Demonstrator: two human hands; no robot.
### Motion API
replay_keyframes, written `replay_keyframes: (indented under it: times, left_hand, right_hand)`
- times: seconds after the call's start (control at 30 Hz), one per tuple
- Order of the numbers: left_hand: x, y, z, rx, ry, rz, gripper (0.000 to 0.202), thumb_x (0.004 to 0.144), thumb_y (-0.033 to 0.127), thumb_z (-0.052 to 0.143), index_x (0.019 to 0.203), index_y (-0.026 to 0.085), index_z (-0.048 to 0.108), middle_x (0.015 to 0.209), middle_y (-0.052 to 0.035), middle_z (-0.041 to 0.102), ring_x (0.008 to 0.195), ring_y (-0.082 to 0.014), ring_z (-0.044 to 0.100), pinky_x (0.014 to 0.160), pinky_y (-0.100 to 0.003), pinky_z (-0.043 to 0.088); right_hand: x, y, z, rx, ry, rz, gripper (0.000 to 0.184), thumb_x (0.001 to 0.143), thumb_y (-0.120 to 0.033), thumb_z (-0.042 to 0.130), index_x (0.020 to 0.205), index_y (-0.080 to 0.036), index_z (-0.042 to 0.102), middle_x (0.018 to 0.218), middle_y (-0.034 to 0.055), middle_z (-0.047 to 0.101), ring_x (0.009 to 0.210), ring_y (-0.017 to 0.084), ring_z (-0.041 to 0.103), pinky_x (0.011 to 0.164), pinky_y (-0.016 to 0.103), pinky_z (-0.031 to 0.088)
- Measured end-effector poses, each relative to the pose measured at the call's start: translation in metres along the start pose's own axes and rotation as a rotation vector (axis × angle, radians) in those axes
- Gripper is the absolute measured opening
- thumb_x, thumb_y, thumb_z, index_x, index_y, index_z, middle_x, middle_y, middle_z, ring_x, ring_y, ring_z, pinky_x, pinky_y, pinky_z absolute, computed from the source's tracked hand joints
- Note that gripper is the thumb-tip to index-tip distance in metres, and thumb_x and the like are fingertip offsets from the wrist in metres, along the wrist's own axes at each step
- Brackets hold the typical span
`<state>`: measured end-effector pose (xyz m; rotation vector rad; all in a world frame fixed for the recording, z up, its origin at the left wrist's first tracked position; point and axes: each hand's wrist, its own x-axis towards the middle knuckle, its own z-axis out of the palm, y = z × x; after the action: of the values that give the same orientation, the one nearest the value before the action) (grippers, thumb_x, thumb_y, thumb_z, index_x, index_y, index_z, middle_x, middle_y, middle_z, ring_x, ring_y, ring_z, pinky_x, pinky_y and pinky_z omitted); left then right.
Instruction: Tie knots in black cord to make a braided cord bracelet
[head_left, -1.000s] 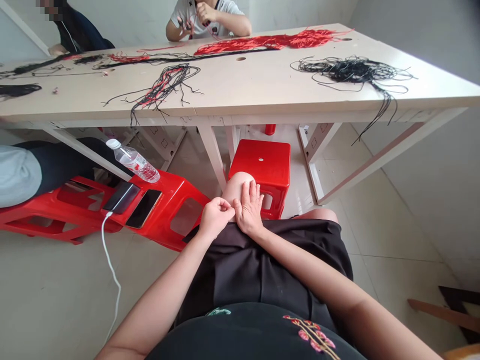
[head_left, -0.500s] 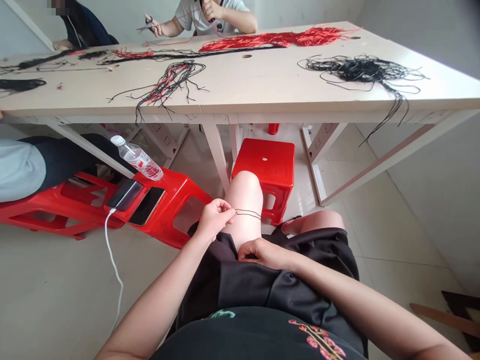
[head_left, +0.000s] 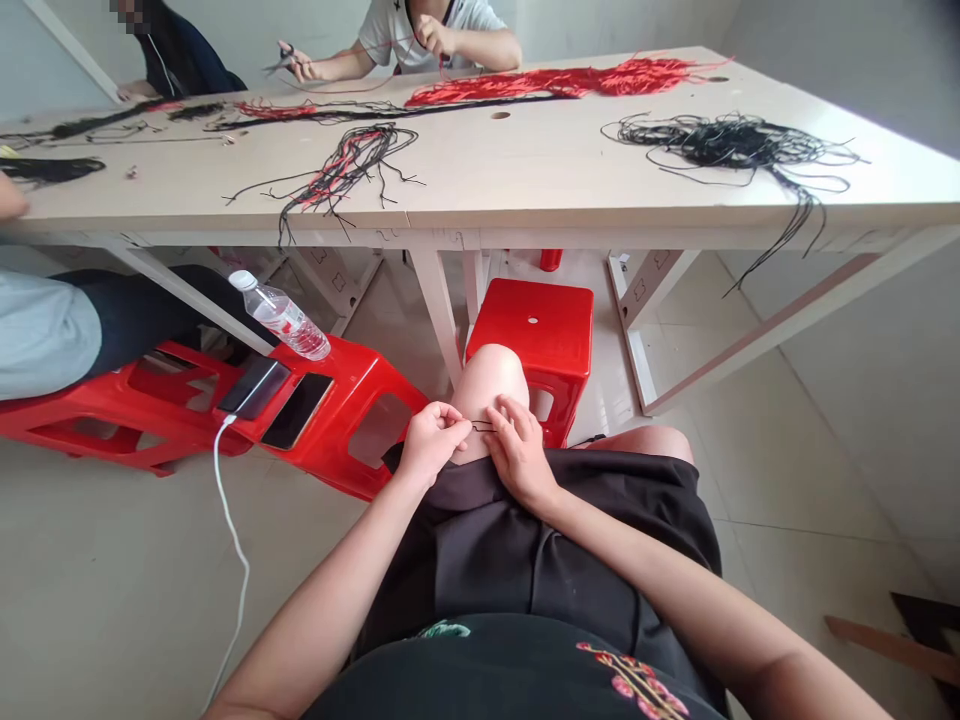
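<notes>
Across my bare knee (head_left: 493, 375) runs a thin black cord (head_left: 484, 426), seen as two strands between my hands. The fingertips of my left hand (head_left: 435, 440) pinch its left end, above the thigh. My right hand (head_left: 520, 450) lies flat over the strands on the thigh, fingers stretched out and palm down. Part of the cord is hidden under those fingers. Black skirt cloth (head_left: 570, 540) covers my lap below both hands.
A pale table (head_left: 510, 180) ahead bears black cord (head_left: 735, 145), red cord (head_left: 555, 82) and a mixed bundle (head_left: 345, 170). Red stools (head_left: 532, 320) stand below. A bottle (head_left: 289, 318), phone (head_left: 298, 410) and cabled power bank (head_left: 255, 388) sit at left. A co-worker's hand holds scissors (head_left: 283, 58).
My right hand has moved from the skirt up and forward onto the cord, its fingers now straightened. My left hand keeps its pinch. The co-worker opposite has shifted their hands, a red cord between them.
</notes>
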<state>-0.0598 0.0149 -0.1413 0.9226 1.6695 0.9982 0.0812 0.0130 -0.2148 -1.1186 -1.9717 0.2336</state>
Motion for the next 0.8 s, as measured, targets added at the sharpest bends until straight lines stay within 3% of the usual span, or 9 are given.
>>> replay_keyframes:
  times: [0.13,0.33,0.47,0.63,0.8]
  left_hand:
    - [0.004,0.004,-0.002,0.007,-0.011,-0.048,0.021,0.058,0.022,0.066,0.068,0.018,0.048,0.047,0.0071,0.05,0.04,-0.0064,0.048,0.036,-0.014,0.029]
    - [0.006,0.009,-0.001,-0.009,-0.035,-0.072,0.023,0.056,0.022,0.068,0.067,0.018,0.048,0.048,0.0075,0.05,0.04,-0.0057,0.048,0.035,-0.014,0.028]
    - [0.002,0.006,0.0,-0.018,-0.019,-0.065,0.024,0.055,0.021,0.069,0.066,0.017,0.047,0.047,0.0079,0.049,0.04,-0.0051,0.048,0.036,-0.014,0.031]
    - [-0.001,0.005,0.001,-0.021,0.001,-0.048,0.023,0.055,0.02,0.068,0.065,0.017,0.048,0.048,0.008,0.049,0.039,-0.0054,0.048,0.036,-0.015,0.032]
    - [-0.004,0.005,0.002,-0.012,-0.011,-0.001,0.02,0.057,0.019,0.067,0.066,0.017,0.049,0.049,0.007,0.051,0.041,-0.0063,0.049,0.038,-0.015,0.034]
  right_hand:
    - [0.009,0.011,-0.005,-0.122,0.042,-0.138,0.022,0.089,-0.025,0.051,0.109,-0.021,0.062,0.119,0.0111,0.06,0.113,0.024,0.049,0.088,0.039,0.046]
    - [0.017,0.021,-0.013,-0.174,-0.049,-0.249,0.019,0.09,-0.019,0.048,0.102,-0.016,0.063,0.113,0.01,0.063,0.106,0.021,0.052,0.084,0.035,0.045]
    - [0.009,0.035,-0.02,-0.112,-0.122,-0.177,0.018,0.09,-0.019,0.047,0.095,-0.016,0.063,0.106,0.0104,0.065,0.097,0.021,0.056,0.081,0.036,0.046]
    - [-0.001,0.051,-0.027,-0.053,-0.121,-0.063,0.016,0.088,-0.018,0.047,0.09,-0.016,0.062,0.091,0.0102,0.066,0.083,0.019,0.059,0.072,0.032,0.05]
    - [0.009,0.039,-0.037,0.051,-0.081,0.029,0.015,0.085,-0.018,0.049,0.096,-0.017,0.06,0.09,0.0094,0.064,0.087,0.02,0.059,0.077,0.034,0.051]
